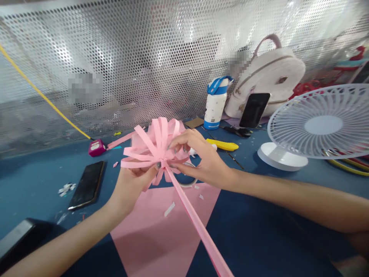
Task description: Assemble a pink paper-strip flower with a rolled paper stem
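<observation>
Pink looped-paper flower (161, 134) is held up over the far edge of a pink paper sheet (155, 238), its long pink stem (198, 221) slanting toward the near edge of the blue surface (245, 231). The left hand (131, 184) pinches the flower's centre, thumb in front, other fingers mostly hidden behind the loops. The right hand (207, 157) has its fingers bent against the loops, thumb beside the centre; whether it grips one, I cannot tell. Near that hand lies a yellow utility knife (223, 145); a white-and-blue bottle (215, 107) stands near the surface's far edge
</observation>
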Demonstrator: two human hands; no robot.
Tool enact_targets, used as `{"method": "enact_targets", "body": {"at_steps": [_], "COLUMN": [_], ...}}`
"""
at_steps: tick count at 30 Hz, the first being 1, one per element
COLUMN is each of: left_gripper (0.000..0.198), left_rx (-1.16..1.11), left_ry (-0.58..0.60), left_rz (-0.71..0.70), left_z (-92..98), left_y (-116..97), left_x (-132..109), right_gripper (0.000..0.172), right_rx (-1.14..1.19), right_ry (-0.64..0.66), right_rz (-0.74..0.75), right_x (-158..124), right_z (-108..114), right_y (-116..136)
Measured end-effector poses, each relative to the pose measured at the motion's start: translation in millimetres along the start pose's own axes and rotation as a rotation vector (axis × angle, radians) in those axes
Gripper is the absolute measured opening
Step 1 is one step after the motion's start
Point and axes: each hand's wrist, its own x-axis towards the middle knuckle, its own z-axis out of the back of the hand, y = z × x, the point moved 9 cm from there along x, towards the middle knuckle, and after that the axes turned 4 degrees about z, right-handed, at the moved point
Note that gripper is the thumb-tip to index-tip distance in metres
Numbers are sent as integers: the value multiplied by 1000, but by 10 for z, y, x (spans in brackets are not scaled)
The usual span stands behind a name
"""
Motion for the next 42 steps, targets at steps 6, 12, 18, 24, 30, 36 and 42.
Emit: {"method": "enact_targets", "body": {"at_steps": [6, 12, 18, 24, 30, 36, 42], "left_gripper": [16, 7, 7, 11, 11, 8, 10], "left_rx": [81, 267, 262, 240, 206, 250, 248], "left_ry": [18, 0, -49, -42, 38, 27, 0], "left_rz": [-38, -67, -110, -133, -104, -133, -75], "left_z": [11, 0, -34, 45, -30, -55, -23], "left_y": [29, -71, -215, -129, -82, -159, -123], "left_x": [-32, -84, -139, -93, -87, -97, -109], "right_gripper": [24, 28, 33, 23, 28, 31, 35], "right_rx": [125, 206, 215, 101, 57, 64, 75], "right_ry": [-4, -14, -15, -8, -26, -13, -3], "right_rz": [-66, -170, -213, -132, -104, -146, -165], "right_x": [-44, -69, -86, -56, -46, -65, -72], "right_z": [-81, -118, -130, -78, -30, -60, -61], "right_y": [-91, -136, -123, -57, -52, -117, -113]}}
